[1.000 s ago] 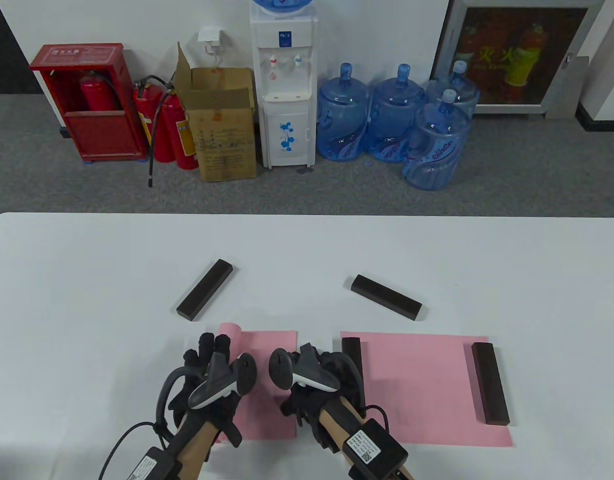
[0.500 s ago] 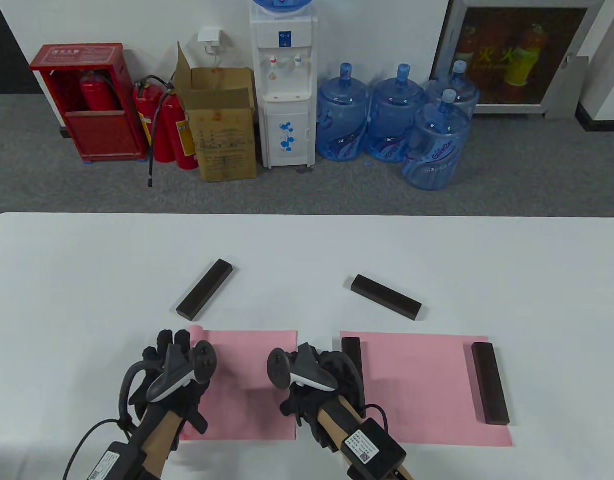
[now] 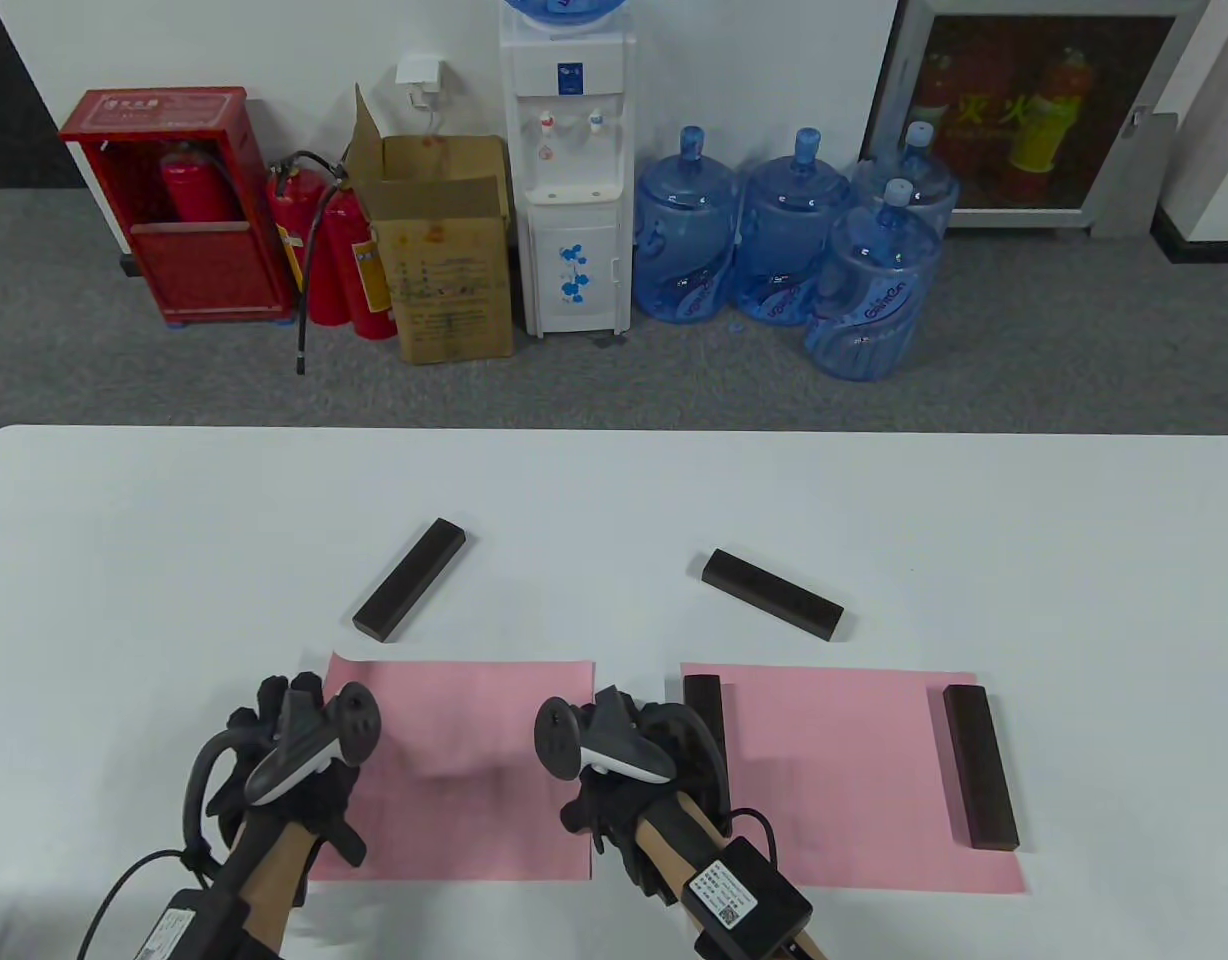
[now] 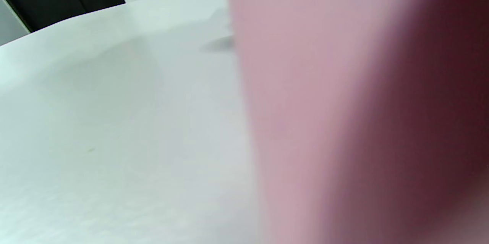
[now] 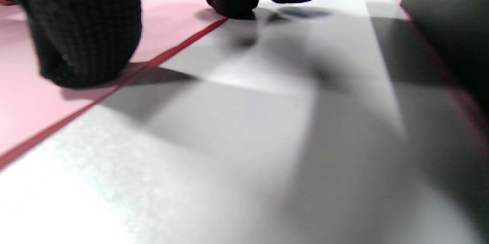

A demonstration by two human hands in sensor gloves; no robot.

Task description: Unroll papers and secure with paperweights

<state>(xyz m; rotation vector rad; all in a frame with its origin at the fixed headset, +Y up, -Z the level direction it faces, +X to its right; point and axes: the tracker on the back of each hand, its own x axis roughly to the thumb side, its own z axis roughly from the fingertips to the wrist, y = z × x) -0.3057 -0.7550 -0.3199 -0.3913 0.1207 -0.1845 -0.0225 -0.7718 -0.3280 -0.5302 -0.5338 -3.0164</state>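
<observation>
We pressed both gloved hands, left (image 3: pixel 274 760) and right (image 3: pixel 654 770), flat on opposite edges of the unrolled pink paper sheet (image 3: pixel 474 760) on the white bench (image 3: pixel 614 490).

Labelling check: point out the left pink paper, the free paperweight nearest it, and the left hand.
left pink paper (image 3: pixel 474 720), table view, bare middle
left free paperweight (image 3: pixel 410 578), table view, top face centre
left hand (image 3: pixel 284 770), table view, back of glove
</observation>
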